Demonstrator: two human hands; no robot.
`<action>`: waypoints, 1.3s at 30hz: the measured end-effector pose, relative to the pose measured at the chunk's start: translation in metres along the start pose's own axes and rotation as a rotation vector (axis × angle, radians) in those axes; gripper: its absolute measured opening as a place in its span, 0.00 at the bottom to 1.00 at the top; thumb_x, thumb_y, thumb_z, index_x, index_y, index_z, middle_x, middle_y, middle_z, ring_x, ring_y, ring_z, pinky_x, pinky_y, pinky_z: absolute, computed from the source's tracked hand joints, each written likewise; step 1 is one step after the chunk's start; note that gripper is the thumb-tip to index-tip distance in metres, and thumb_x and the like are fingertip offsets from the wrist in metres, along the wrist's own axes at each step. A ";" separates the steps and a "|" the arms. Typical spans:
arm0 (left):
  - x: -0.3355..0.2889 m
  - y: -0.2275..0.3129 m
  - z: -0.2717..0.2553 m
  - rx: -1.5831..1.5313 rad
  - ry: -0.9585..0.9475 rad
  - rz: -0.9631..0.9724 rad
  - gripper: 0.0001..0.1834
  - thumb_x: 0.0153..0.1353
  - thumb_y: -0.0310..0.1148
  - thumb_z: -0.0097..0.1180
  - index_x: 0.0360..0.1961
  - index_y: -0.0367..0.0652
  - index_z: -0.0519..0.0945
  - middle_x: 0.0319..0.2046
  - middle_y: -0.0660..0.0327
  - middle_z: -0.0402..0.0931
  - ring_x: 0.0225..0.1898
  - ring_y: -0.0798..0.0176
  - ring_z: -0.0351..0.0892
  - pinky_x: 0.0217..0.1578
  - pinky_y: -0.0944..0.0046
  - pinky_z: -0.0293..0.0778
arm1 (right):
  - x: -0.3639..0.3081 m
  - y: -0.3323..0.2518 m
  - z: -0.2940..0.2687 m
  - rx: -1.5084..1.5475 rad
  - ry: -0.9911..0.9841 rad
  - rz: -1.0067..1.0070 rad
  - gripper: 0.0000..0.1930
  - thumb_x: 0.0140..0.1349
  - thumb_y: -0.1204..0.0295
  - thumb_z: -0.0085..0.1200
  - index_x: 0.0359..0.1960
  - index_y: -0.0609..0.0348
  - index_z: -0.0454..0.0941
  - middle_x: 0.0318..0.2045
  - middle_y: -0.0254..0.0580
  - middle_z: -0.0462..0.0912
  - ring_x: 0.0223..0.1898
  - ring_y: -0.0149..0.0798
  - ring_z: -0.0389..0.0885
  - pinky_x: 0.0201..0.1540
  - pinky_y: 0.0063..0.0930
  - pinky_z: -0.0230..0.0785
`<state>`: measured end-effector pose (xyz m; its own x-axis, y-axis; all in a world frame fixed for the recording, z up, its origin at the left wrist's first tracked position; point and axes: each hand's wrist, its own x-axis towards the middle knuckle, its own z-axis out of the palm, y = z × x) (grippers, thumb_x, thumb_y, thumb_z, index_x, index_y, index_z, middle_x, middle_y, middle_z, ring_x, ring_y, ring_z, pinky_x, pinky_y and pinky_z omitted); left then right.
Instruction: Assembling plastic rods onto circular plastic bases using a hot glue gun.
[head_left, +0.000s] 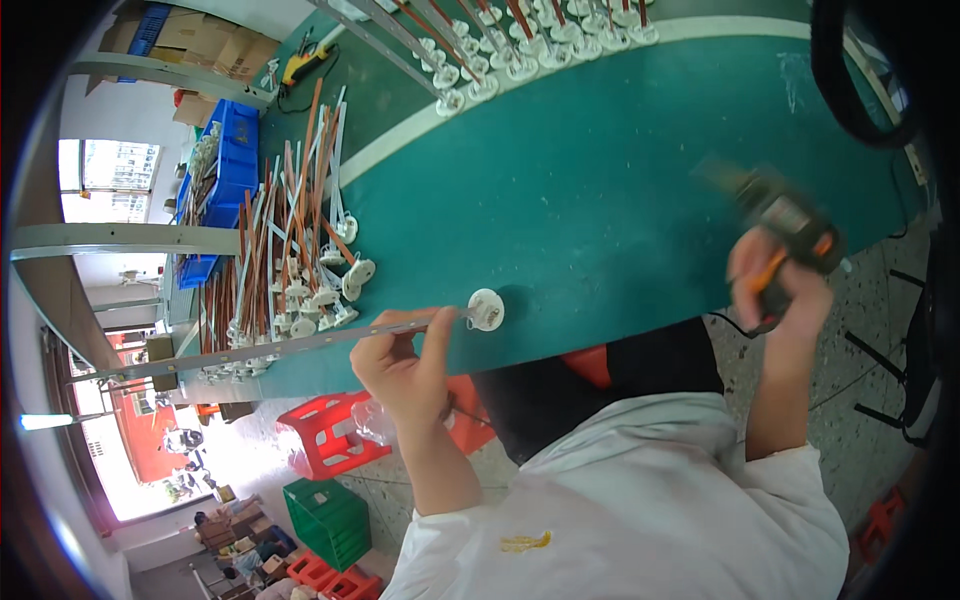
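My left hand (pixel 405 360) is closed around a long thin metal strip (pixel 260 350) near its right end. A round white cap (pixel 486 310) sits at that end, just above the green table. The strip reaches far out to the left, past the table's edge. On the right, my right hand (pixel 775 285) grips a dark power screwdriver (pixel 790 225) with an orange trim, held up over the table's near edge. Its tip points to the upper left and is smeared by motion. The tool is well apart from the white cap.
A heap of similar strips (pixel 290 240) with white round ends lies at the table's left. More capped strips (pixel 540 60) stand in rows along the far side. Behind the heap is a blue bin (pixel 232 160). A yellow tool (pixel 303 65) lies at the far left.
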<state>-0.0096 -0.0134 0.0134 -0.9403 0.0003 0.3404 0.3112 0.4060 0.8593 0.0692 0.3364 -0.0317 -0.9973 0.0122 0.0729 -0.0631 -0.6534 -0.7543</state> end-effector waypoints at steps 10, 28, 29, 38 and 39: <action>0.191 -0.028 0.001 0.274 0.063 0.151 0.14 0.58 0.37 0.67 0.30 0.33 0.86 0.22 0.60 0.84 0.24 0.72 0.80 0.28 0.71 0.72 | 0.012 -0.017 -0.070 -0.049 0.428 -0.344 0.10 0.64 0.71 0.47 0.42 0.65 0.71 0.44 0.48 0.72 0.22 0.29 0.70 0.23 0.22 0.64; 0.389 -0.130 0.099 0.545 -0.046 0.193 0.10 0.53 0.36 0.66 0.32 0.41 0.86 0.28 0.51 0.84 0.33 0.47 0.84 0.37 0.55 0.77 | 0.012 -0.016 -0.078 0.068 0.459 -0.348 0.10 0.67 0.72 0.46 0.44 0.67 0.69 0.43 0.48 0.69 0.21 0.29 0.70 0.20 0.19 0.68; 0.388 -0.132 0.100 0.556 -0.043 0.197 0.10 0.53 0.36 0.66 0.32 0.41 0.86 0.28 0.51 0.84 0.33 0.47 0.84 0.37 0.55 0.77 | 0.012 -0.016 -0.078 0.056 0.438 -0.347 0.10 0.67 0.72 0.46 0.44 0.68 0.69 0.43 0.49 0.69 0.21 0.29 0.71 0.20 0.19 0.68; 0.379 -0.121 0.094 0.703 -0.129 0.164 0.13 0.51 0.40 0.67 0.32 0.42 0.87 0.29 0.51 0.84 0.35 0.45 0.84 0.39 0.52 0.78 | 0.013 -0.014 -0.079 0.083 0.422 -0.352 0.10 0.67 0.72 0.46 0.44 0.69 0.69 0.43 0.49 0.70 0.20 0.29 0.71 0.19 0.19 0.69; 0.378 -0.121 0.092 0.707 -0.176 0.173 0.13 0.50 0.39 0.67 0.32 0.42 0.87 0.29 0.51 0.84 0.35 0.46 0.84 0.39 0.53 0.78 | 0.013 -0.014 -0.078 0.084 0.421 -0.352 0.10 0.67 0.72 0.46 0.44 0.69 0.69 0.43 0.49 0.70 0.20 0.29 0.71 0.19 0.19 0.69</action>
<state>-0.4155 0.0216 0.0029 -0.9124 0.2398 0.3315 0.3500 0.8773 0.3285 0.0539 0.4052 -0.0710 -0.8471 0.5305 0.0311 -0.4090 -0.6134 -0.6757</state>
